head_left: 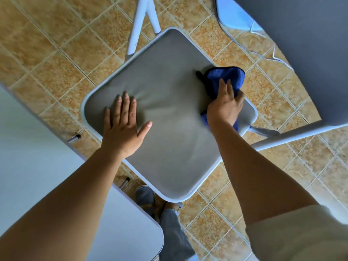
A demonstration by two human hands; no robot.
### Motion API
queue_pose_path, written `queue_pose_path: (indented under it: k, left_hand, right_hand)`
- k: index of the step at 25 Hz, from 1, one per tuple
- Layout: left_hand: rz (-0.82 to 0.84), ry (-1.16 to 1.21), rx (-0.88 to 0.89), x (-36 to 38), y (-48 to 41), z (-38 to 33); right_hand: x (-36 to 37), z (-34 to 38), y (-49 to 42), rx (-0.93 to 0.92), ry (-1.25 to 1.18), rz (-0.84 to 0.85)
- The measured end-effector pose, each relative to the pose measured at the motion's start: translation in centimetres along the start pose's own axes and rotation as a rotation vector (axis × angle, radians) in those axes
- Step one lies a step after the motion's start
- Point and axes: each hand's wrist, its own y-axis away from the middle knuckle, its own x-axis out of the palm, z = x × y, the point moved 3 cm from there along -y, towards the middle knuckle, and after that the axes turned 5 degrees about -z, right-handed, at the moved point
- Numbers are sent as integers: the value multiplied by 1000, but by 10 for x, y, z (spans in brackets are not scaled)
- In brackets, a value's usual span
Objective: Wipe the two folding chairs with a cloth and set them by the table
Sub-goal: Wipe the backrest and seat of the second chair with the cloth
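A folding chair stands below me, its grey padded seat (165, 113) framed by a pale metal rim. Its grey backrest (305, 53) fills the upper right. My left hand (123, 129) lies flat on the seat's left part, fingers spread, holding nothing. My right hand (225, 105) presses a blue cloth (226, 76) onto the seat's right edge, near the backrest. Part of the cloth sticks out beyond my fingers and another part below my wrist. I can tell only one chair for sure.
A pale grey table top (56, 185) fills the lower left, close to the seat's left corner. White legs (139, 25) stand on the tan tiled floor (56, 53) at top centre. A light blue object (235, 16) with cords lies at top right. My slippered foot (145, 198) is below the seat.
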Motion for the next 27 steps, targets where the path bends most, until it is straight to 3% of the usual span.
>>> queue_pose_path:
  k: [5, 9, 11, 13, 16, 21, 25, 27]
  left_hand:
    - [10, 0, -1, 1, 0, 0]
    - [16, 14, -8, -1, 0, -1]
    - [55, 6, -10, -1, -2, 0]
    - [71, 1, -14, -1, -2, 1]
    - [49, 11, -6, -2, -1, -1]
    - [23, 21, -10, -1, 0, 0]
    - [29, 32, -8, 0, -2, 0]
    - [-29, 26, 15, -2, 2, 1]
  right_hand:
    - [14, 72, 28, -345, -90, 29]
    - [8, 43, 80, -585, -77, 18]
    - [1, 5, 70, -537, -18, 0]
    - [-2, -12, 38, -290, -5, 9]
    - [1, 24, -9, -71, -42, -18]
    - [19, 100, 13, -383, -102, 38]
    - [14, 63, 54, -708, -70, 14]
    - [11, 29, 48, -704, -16, 31]
